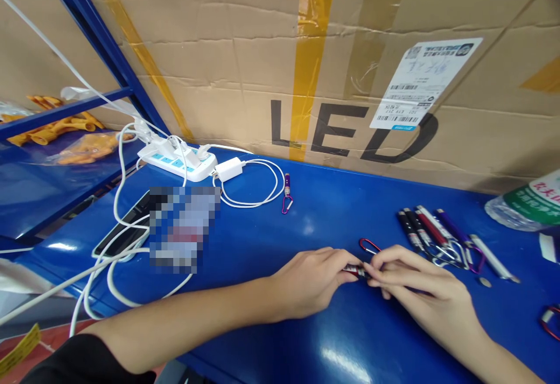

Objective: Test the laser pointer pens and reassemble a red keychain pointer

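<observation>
Both my hands meet low on the blue table [332,209]. My left hand [312,279] is closed, pinching one end of a small keychain flashlight [357,271]. My right hand [409,282] is closed on its other end. A red carabiner clip [370,246] lies just behind my fingers; I cannot tell whether it is attached to the flashlight. Right of my hands lies a row of several similar small flashlights [431,229] in black, red, purple and silver, with clips. A lone purple flashlight [287,188] with a clip lies farther back.
A large cardboard box [350,69] marked LED stands along the table's back edge. A white power strip [177,159] with charger and looped cables sits at back left, above a phone [120,229]. A plastic bottle [525,206] lies at the right edge. A small round disc [484,282] lies by the flashlights.
</observation>
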The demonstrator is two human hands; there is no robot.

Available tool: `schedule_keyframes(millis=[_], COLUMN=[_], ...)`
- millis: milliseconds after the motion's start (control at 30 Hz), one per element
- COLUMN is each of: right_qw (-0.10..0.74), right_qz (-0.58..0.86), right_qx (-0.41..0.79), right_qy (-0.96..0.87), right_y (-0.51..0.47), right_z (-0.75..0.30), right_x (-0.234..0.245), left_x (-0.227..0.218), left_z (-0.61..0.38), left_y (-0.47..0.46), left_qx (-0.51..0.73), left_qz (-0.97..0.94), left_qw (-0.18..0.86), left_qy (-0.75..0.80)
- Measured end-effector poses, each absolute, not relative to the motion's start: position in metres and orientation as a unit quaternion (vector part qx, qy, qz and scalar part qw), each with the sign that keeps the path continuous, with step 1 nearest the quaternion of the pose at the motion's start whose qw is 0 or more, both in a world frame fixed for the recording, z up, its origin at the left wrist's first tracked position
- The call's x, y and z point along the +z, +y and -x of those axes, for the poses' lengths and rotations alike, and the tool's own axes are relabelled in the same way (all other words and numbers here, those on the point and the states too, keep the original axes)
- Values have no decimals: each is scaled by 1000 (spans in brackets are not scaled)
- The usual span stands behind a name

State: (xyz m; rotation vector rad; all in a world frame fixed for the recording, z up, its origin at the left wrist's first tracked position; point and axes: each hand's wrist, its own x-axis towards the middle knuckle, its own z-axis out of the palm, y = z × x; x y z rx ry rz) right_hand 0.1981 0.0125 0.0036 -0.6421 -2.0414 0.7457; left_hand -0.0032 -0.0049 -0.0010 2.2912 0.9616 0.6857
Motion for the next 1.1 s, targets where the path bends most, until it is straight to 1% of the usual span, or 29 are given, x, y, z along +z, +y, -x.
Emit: schedule_keyframes(millis=[233,433,600,833,1100], right_qw=[427,430,409,383,365], right_qz=[273,273,289,322,392], right_qx=[329,378,408,382,356], right_qy=[-797,-773,-763,-777,-766], right_y=[13,10,10,9,9], right_z=[-195,-191,-192,-191,-189], right_x=[4,4,3,7,8], left_x=[-1,-2,-2,-7,-7], left_z=[4,5,4,3,3], left_y=[-6,-8,-8,-8,-6], left_qx=[221,220,209,222,216], left_qz=[-866,-871,-877,-892,-897], left_qw=[269,267,260,232,192], left_qy=[358,349,347,319,335])
